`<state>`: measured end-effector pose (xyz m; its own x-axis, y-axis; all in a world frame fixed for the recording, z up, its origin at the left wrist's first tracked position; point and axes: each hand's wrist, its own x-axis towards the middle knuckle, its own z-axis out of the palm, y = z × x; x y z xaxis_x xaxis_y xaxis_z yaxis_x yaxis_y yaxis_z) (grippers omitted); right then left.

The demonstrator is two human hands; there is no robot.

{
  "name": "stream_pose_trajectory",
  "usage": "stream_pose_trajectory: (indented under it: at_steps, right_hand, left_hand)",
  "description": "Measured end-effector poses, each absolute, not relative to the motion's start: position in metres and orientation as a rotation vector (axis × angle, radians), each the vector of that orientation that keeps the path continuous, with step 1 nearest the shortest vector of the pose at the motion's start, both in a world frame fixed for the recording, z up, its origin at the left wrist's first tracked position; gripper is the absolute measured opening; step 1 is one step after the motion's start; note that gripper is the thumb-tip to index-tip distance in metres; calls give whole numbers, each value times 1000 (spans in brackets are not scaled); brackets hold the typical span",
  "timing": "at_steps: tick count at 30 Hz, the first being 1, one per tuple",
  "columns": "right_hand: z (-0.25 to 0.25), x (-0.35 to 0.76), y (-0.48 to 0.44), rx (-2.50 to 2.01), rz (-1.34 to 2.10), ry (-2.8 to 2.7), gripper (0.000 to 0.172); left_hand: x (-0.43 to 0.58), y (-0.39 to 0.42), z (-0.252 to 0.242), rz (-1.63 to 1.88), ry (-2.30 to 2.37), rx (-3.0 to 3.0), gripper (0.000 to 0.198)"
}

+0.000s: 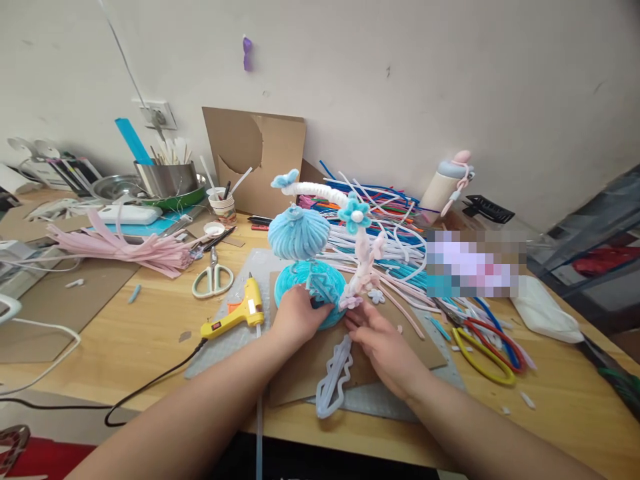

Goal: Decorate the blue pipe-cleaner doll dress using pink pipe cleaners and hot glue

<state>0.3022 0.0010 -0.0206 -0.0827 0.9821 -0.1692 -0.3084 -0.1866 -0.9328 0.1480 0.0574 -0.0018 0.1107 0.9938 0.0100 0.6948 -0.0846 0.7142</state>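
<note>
A round blue pipe-cleaner base [286, 285] lies on a piece of cardboard in front of me. My left hand [300, 315] reaches over it, fingers closed on a light-blue zigzag pipe-cleaner piece [321, 283]. At the base's right edge, below a lilac flower [351, 302], my right hand [377, 343] grips the rim; its fingertips are partly hidden. From the base rises a white fuzzy arch [320, 191] with a blue flower [355, 215], and a ribbed blue shell-like dome [299, 233] hangs under it. A pale zigzag-edged piece [335, 380] lies nearer me.
Left of the base lies a yellow glue gun [235, 317] with its cord. White-handled scissors [213, 277] and a pink pipe-cleaner bundle [120, 245] are farther left. Red-and-yellow scissors [487, 350] lie right. Behind are loose pipe cleaners [370, 193] and a bottle [445, 183].
</note>
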Motion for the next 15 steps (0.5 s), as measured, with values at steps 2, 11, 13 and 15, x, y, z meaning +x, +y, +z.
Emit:
stream_pose_trajectory:
  at_steps: [2, 11, 13, 15]
  right_hand:
    - [-21, 302, 1, -1076, 1518, -898, 69]
    - [-26, 303, 2, -1147, 1471, -906, 65]
    - [-28, 304, 4, -1196, 1443, -904, 64]
    - [-30, 305, 6, -1246, 1415, -897, 62]
  left_hand:
    - [149, 58, -3, 687, 1651, 1868, 23]
    - [148, 61, -5, 627, 1677, 1976, 27]
    - [148, 60, -6, 634, 1670, 1995, 24]
    - [148, 60, -7, 645, 1649, 2028, 23]
